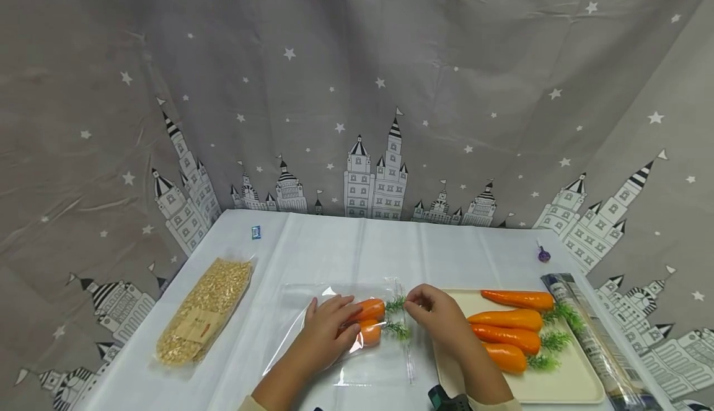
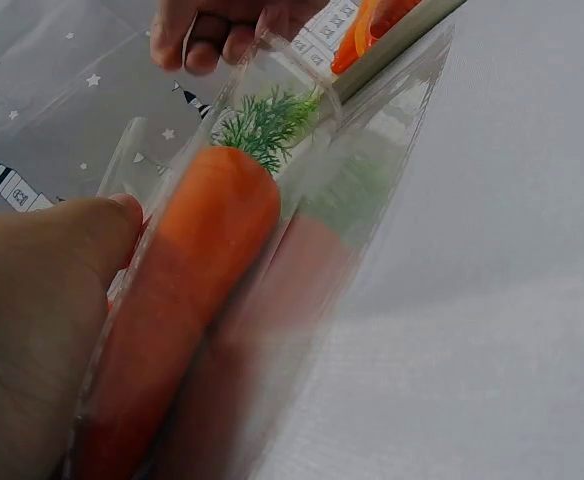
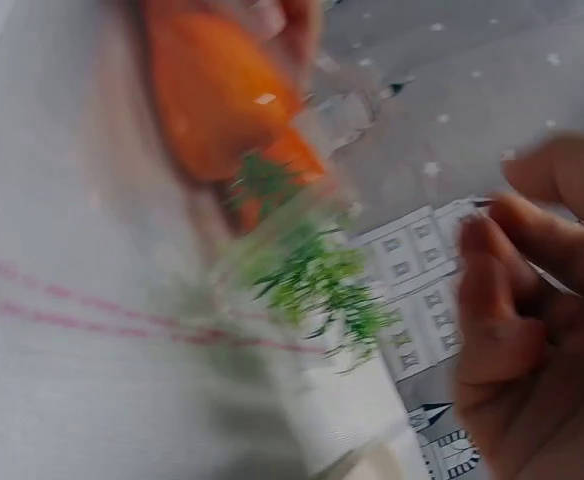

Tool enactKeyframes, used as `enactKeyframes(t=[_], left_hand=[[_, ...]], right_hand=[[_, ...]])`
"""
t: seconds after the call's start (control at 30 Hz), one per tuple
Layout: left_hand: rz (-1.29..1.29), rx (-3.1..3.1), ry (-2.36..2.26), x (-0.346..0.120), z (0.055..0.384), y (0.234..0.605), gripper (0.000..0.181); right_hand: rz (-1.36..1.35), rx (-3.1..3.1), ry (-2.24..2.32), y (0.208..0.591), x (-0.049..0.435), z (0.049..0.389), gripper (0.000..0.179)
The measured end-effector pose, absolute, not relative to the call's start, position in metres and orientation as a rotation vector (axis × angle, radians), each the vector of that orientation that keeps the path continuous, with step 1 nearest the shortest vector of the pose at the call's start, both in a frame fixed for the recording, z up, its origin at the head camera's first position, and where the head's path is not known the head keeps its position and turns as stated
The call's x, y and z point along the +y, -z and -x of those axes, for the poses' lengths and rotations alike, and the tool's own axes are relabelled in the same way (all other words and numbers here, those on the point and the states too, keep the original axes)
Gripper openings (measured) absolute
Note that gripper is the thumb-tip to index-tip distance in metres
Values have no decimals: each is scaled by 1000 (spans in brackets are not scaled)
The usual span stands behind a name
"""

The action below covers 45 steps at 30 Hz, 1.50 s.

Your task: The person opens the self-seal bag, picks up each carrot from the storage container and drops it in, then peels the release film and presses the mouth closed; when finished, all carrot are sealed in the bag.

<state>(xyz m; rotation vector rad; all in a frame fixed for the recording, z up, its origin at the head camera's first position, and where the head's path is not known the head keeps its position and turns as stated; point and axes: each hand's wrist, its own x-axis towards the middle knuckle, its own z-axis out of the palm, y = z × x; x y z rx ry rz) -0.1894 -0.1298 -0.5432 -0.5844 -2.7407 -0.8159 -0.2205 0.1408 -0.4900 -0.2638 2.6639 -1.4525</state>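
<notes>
Two orange carrots (image 1: pixel 370 309) with green leafy tops lie side by side in a clear plastic bag (image 1: pixel 379 371), their tops toward its right-hand opening. My left hand (image 1: pixel 329 330) rests over the bag and the carrots' left ends. In the left wrist view its thumb (image 2: pixel 124 215) touches the plastic beside the nearer carrot (image 2: pixel 187 290); the other fingers are hidden there. Just right of the leafy tops (image 3: pixel 322 285) is my right hand (image 1: pixel 437 318). Its fingers (image 3: pixel 487 290) are loosely bent, and nothing shows between them and the thumb.
A cream tray (image 1: pixel 574 383) on the right bears several more carrots (image 1: pixel 510 340). Beyond it lies a long plastic-wrapped pack (image 1: pixel 597 340). A bag of grain-like flakes (image 1: pixel 206 312) lies left. Farther back are a small blue packet (image 1: pixel 256 232) and a purple item (image 1: pixel 543 254).
</notes>
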Motion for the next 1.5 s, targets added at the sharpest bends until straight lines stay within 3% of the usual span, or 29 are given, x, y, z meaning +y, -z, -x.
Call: enactKeyframes(t=[0.2,0.33,0.73,1.13,1.5], left_hand=[[566,-2751,806,-129,191,544,38],[545,-2758,813,-129,192,544,40],[507,-2753,991,-127,192,536,47],[416,-2852,1089,-130,189,525,63],[189,-2766,1864,-132,183,517,52]], right_hand=[[613,2158,1258,485,149,202,27],[666,2013,1176,491,134,191,24],[164,2123,1607,515,105,191,32],[-126,2414,1670,519,105,198,35],[-238,2607,1584,521,112,200,13]])
